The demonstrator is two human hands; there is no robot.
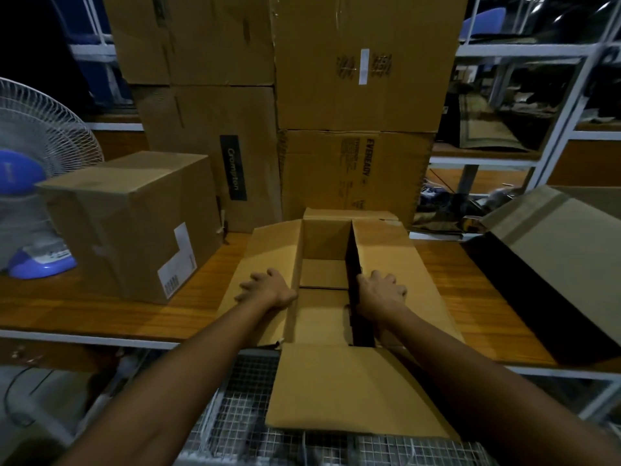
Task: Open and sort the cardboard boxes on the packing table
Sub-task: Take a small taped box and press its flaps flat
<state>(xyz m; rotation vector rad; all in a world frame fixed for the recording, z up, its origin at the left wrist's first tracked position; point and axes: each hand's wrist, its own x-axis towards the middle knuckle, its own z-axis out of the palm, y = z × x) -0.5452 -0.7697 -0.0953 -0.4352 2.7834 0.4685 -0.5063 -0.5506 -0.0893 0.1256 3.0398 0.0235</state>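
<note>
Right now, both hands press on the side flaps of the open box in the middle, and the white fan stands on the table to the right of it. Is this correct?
Not quite. In the head view the left hand and right hand do rest on the side flaps of the open box, but the white fan stands on the table to the left of it, not the right.

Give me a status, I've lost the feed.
Left hand flat on the left flap, right hand flat on the right flap. Open box looks empty. Closed box waits at left. Nothing in the way.
</note>
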